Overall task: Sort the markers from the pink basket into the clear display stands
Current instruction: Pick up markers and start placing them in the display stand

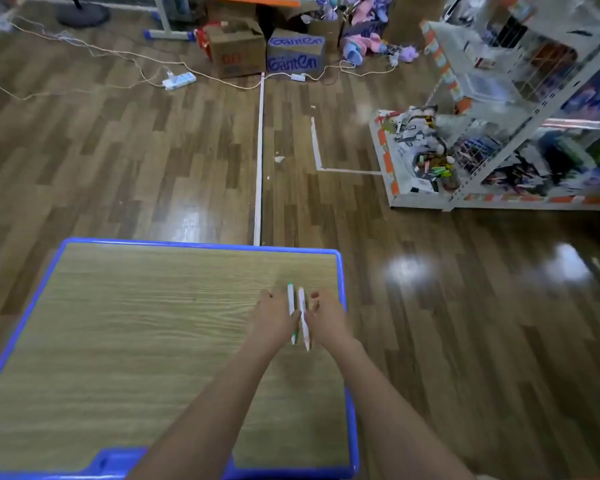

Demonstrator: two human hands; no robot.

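Over the right part of a wooden table with a blue rim (201,244), my left hand (272,318) grips a white marker with a green cap (291,299), pointing away from me. Beside it, my right hand (326,318) grips a white marker with a pinkish band (302,313). The two markers lie nearly parallel and close together between the hands. No pink basket and no clear display stand can be made out on the table.
A white metal shelf unit (499,140) packed with stationery stands on the wood floor at the right. Cardboard boxes (267,50), cables and a power strip (179,80) lie on the floor at the back. White tape lines (259,150) cross the floor.
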